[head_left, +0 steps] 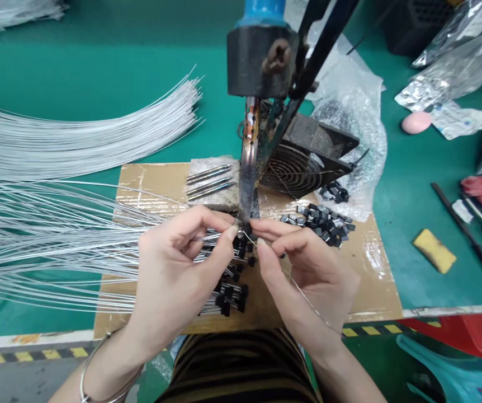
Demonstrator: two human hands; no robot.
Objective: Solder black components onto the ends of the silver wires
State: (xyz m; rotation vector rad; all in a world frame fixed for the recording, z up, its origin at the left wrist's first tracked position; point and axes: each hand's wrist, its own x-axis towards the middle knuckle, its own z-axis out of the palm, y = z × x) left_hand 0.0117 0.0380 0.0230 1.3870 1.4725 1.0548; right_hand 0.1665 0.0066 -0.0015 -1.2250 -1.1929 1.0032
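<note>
My left hand (182, 268) is closed in a pinch on the end of a thin grey-white cable, just under the tip of a soldering iron (248, 162). A small black connector (247, 229) sits at the tip, between both hands' fingertips. My right hand (312, 274) is also closed, its thumb and fingers around a thin solder wire (308, 302) that trails across the palm to the wrist. The solder's free end reaches toward the connector. Below the fingers lie several cables with black connectors (230, 296) on their ends.
Loose black connectors (325, 224) lie right on the cardboard (375, 280). A fan (295, 168) stands behind the iron, beside metal rods (209, 182) on a pad. Cable bundles (140, 134) spread left. A yellow sponge (434, 250) and black stick (469, 232) lie far right.
</note>
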